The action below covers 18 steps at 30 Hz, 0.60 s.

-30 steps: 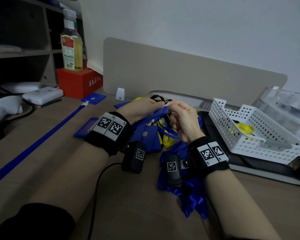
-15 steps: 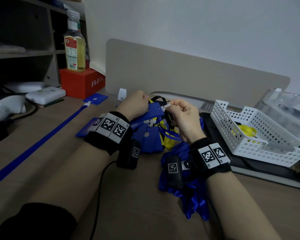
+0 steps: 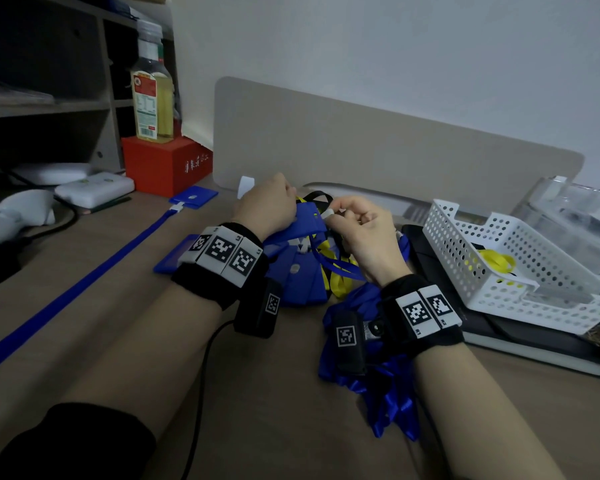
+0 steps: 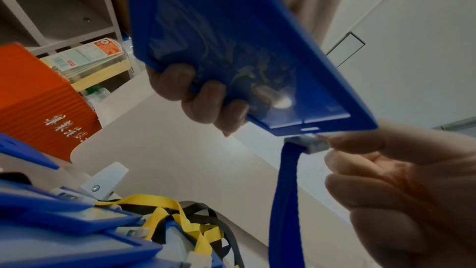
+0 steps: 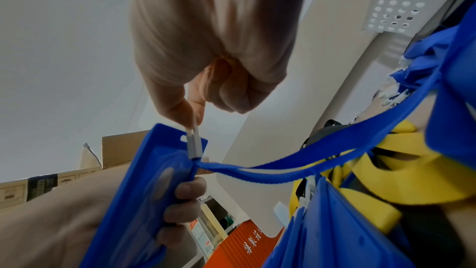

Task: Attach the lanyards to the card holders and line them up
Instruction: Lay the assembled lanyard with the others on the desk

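- left hand (image 3: 269,204) grips a blue holder (image 4: 231,52), held up just above the holder pile (image 3: 298,275)
- right hand (image 3: 368,233) pinches the lanyard clip (image 5: 193,144) right at the holder's slot, strap (image 5: 296,162) trailing to the pile

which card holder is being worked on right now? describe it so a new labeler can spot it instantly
Start at the blue pile in front of the beige divider. The held card holder is the blue one raised above that pile in the left hand. Unlike its neighbours, the right hand pinches a white lanyard clip at its slot.
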Tool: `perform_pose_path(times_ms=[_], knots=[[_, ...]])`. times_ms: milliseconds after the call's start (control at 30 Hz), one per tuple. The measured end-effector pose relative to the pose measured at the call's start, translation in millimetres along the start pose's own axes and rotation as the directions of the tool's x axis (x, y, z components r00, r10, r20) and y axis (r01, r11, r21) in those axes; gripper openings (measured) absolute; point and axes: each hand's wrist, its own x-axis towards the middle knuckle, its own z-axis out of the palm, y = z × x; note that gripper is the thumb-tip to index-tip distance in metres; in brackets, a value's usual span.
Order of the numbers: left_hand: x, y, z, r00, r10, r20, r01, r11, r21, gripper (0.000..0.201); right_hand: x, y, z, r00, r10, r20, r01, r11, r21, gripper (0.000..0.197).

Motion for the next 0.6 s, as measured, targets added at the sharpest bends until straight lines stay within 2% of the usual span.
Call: perform_pose_path(times_ms=[133,267,600], knots=[[-2.1,1.4,-1.8,0.999,0.02,-0.029,-0.021,1.0,-0.008,0.029,-0.3,0.4,1.6,1.0,-0.001,0.014,0.001,1.0,-0.019,0.027],[-2.3,-0.8,-1.6,0.999,0.021,-0.028,-0.021,1.0,-0.009,0.027,0.3,-0.9,-2.1,0.999,0.02,-0.035,-0.019,1.0,0.014,0.027],[-5.1,1.2,-2.2,0.999,0.023,-0.024,-0.023,0.999,0.025,0.026,0.1,1.6,-1.1,1.0,-0.015,-0.001,0.015,0.999,-0.029,0.025]])
